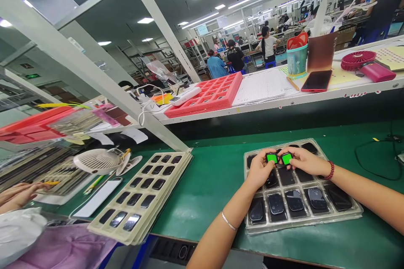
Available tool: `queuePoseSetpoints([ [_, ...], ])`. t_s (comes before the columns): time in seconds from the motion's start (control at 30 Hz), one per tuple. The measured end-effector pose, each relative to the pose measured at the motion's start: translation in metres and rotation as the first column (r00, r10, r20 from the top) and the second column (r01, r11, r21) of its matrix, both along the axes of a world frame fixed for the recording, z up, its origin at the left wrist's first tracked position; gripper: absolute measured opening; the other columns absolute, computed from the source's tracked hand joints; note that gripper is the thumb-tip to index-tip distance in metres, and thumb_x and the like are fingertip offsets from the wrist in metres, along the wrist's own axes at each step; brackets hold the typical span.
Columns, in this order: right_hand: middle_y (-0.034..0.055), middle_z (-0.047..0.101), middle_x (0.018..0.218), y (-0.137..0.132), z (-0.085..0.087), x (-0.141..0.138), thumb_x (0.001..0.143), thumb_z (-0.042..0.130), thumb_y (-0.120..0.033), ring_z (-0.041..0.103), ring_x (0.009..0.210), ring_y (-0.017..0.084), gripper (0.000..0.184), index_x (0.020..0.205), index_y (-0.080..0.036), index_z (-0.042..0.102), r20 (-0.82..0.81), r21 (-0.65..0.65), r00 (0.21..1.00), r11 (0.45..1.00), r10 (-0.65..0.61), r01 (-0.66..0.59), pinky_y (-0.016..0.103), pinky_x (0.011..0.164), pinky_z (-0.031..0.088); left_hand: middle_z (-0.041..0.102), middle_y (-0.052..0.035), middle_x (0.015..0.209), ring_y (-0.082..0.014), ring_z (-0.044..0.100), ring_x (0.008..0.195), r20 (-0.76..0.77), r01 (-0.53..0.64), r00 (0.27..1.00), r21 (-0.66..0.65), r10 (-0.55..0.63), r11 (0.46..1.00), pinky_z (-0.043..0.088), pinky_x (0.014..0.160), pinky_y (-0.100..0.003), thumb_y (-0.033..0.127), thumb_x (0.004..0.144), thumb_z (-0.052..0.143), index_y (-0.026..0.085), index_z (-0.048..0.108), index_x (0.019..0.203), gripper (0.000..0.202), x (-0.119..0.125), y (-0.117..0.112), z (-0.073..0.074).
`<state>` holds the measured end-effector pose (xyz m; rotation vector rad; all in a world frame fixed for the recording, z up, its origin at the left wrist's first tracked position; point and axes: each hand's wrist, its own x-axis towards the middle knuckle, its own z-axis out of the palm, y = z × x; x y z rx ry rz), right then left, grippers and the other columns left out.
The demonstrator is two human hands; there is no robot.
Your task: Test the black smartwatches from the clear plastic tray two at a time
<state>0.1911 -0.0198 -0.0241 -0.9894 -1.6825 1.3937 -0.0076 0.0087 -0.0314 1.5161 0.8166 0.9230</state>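
My left hand [260, 169] is closed on a small smartwatch body [272, 158] whose screen glows green. Close beside it, my right hand [304, 161] grips a second smartwatch body [286, 159], also lit green. Both hands are above a clear plastic tray [303, 223] on the green bench. Dark watch bodies lie in its compartments, among them one [276, 204] in the front row. The hands cover part of the tray's back rows.
A stack of cream trays [139, 214] with dark watch faces stands to the left. Beyond it are a white fan [96, 161] and a co-worker's hands [22, 193]. The shelf above bears a red foam tray [208, 96], papers, a teal cup [297, 59] and a phone [317, 81].
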Motion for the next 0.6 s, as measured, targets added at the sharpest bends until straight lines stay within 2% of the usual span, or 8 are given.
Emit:
queuePoseSetpoints([
  [0.17,0.0065,0.062,0.096,0.0001,0.0007,-0.0005,0.079,0.05,-0.015,0.061,0.071,0.013,0.035,0.114,-0.017,0.055,0.0,0.005,1.0,1.0,0.003,-0.003,0.027,0.064,0.051,0.062,-0.0058,0.091,-0.0149,0.058,0.076,-0.009,-0.017,1.0,-0.013,0.017,1.0,0.048,0.068,-0.027,0.01,0.07,0.054,0.015,0.057,0.106,0.036,0.0003,-0.001,0.0009],
  [0.3,0.0069,0.06,0.1,-0.0006,0.0026,-0.0012,0.081,0.052,-0.018,0.06,0.072,0.013,0.034,0.115,-0.017,0.055,-0.034,-0.003,0.999,1.0,0.021,-0.021,0.029,0.069,0.052,0.063,-0.0061,0.092,-0.0156,0.059,0.079,-0.004,-0.019,1.0,-0.012,0.019,1.0,0.048,0.068,-0.026,0.01,0.07,0.055,0.016,0.056,0.108,0.038,0.0002,-0.0017,0.0015],
  [0.43,0.0094,0.058,0.111,-0.0004,0.003,0.0002,0.081,0.053,-0.022,0.061,0.077,0.015,0.041,0.122,-0.018,0.052,-0.025,0.0,1.0,1.0,0.003,-0.003,0.026,0.064,0.052,0.064,-0.0072,0.099,-0.0173,0.06,0.086,0.01,-0.027,1.0,-0.017,0.027,0.999,0.048,0.07,-0.026,0.013,0.071,0.058,0.016,0.056,0.111,0.04,-0.0005,-0.002,0.0039],
  [0.53,0.0104,0.053,0.123,0.0019,0.0004,0.0025,0.083,0.052,-0.026,0.061,0.08,0.015,0.047,0.13,-0.021,0.047,-0.045,-0.003,0.998,1.0,-0.031,0.031,0.027,0.064,0.052,0.062,-0.0078,0.111,-0.0182,0.061,0.089,0.03,-0.007,1.0,-0.04,0.009,0.999,0.047,0.063,-0.023,0.02,0.077,0.056,0.02,0.051,0.124,0.047,-0.002,-0.0019,0.0062],
  [0.6,0.0102,0.05,0.128,0.0041,-0.0026,0.0036,0.085,0.051,-0.03,0.061,0.08,0.014,0.048,0.132,-0.022,0.046,-0.063,-0.002,0.997,0.999,-0.048,0.048,0.028,0.066,0.053,0.062,-0.0077,0.112,-0.018,0.062,0.084,0.017,-0.004,1.0,-0.031,0.004,1.0,0.045,0.057,-0.022,0.026,0.08,0.055,0.022,0.051,0.127,0.048,-0.0029,-0.0014,0.0067],
])
